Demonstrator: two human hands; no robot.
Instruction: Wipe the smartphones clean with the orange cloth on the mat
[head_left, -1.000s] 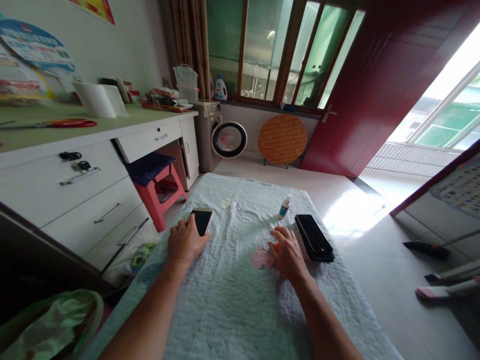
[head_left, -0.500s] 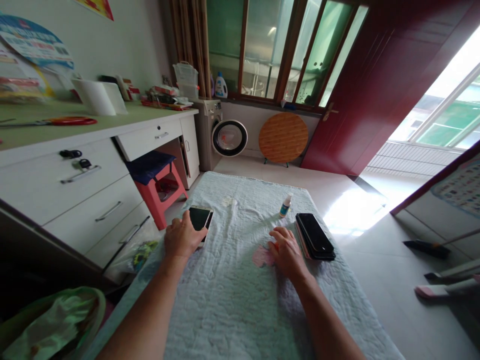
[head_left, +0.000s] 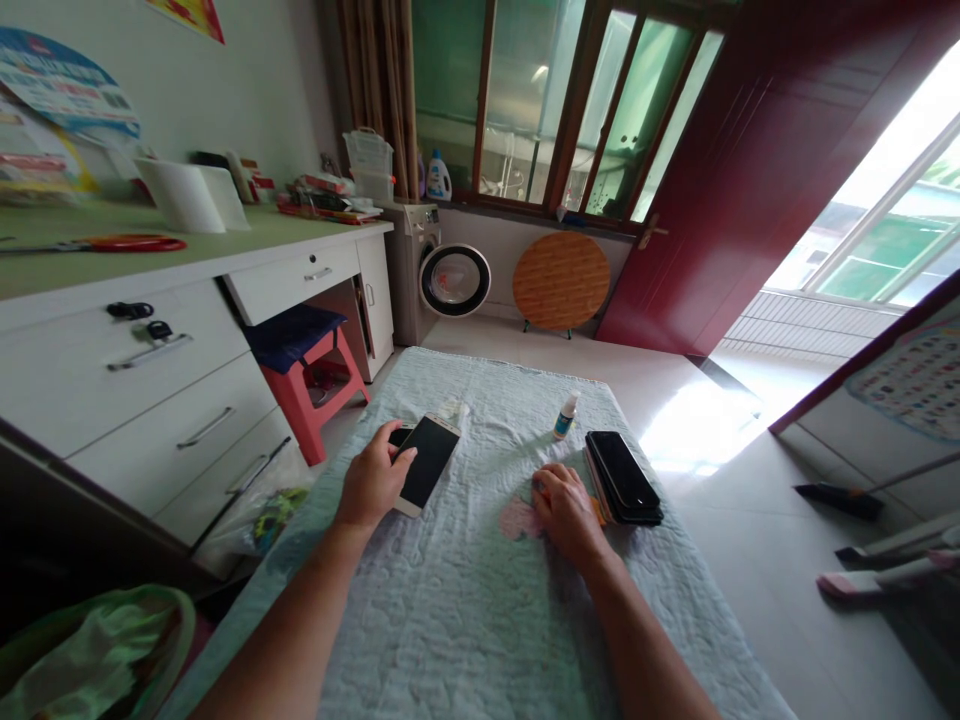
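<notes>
My left hand [head_left: 371, 485] grips a phone with a pale frame and black screen [head_left: 429, 462] by its near end, tilted just above the pale green quilted cloth [head_left: 465, 600]. A dark object [head_left: 397, 434] shows behind my fingers. My right hand [head_left: 566, 512] rests palm down on the cloth with fingers bent, beside a pink patch [head_left: 516, 520]. A bit of orange [head_left: 598, 511] shows at its right edge. A stack of black phones [head_left: 622, 476] lies right of that hand. A small spray bottle [head_left: 566, 415] stands farther back.
A crumpled white wipe [head_left: 454, 409] lies at the cloth's far middle. White drawers [head_left: 172, 400] and a red stool [head_left: 315, 375] stand left, a washing machine [head_left: 450, 275] behind. A broom [head_left: 840, 497] lies on the floor right, and a green bag [head_left: 97, 650] sits bottom left.
My left hand closed on the phone, raised it and swung it right toward the cloth's middle, uncovering a dark object. My right hand stayed beside the phone stack.
</notes>
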